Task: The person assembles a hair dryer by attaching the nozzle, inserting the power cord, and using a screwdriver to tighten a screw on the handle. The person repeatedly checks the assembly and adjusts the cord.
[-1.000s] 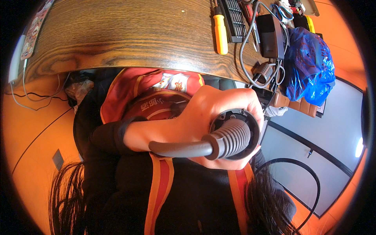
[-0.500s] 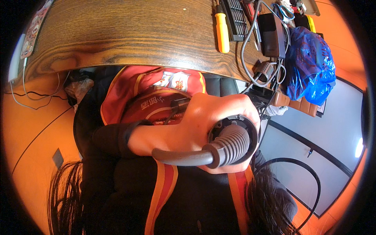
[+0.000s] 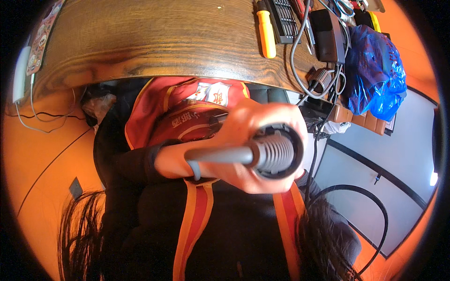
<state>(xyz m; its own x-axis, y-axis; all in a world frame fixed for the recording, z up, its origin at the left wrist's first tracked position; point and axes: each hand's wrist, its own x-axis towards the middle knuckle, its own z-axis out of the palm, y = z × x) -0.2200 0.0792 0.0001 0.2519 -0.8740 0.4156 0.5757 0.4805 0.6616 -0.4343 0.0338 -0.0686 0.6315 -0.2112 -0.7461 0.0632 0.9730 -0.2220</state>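
My left hand (image 3: 234, 136) comes in from the left in a black sleeve and is closed round a black cylindrical handle (image 3: 298, 149). The handle's round end faces up toward me. Out of that end comes a grey ribbed cable sleeve (image 3: 276, 152), and its thick grey cable (image 3: 215, 155) runs left across my wrist and bends down beside it. Whatever the handle belongs to is hidden beneath the hand. A red apron (image 3: 159, 110) with orange edging lies below and beyond the hand. My right hand does not show.
Beyond the apron is a wooden table (image 3: 164, 42). Near its right side lie a yellow-handled screwdriver (image 3: 266, 35), a bit case (image 3: 284, 21), a black power adapter (image 3: 328, 35) with grey cables and a blue plastic bag (image 3: 375, 70). A phone (image 3: 43, 40) lies far left.
My left hand has shifted slightly upward with the handle. The ribbed sleeve has swung from slanting to nearly level, and the cable has bent downward at my wrist.
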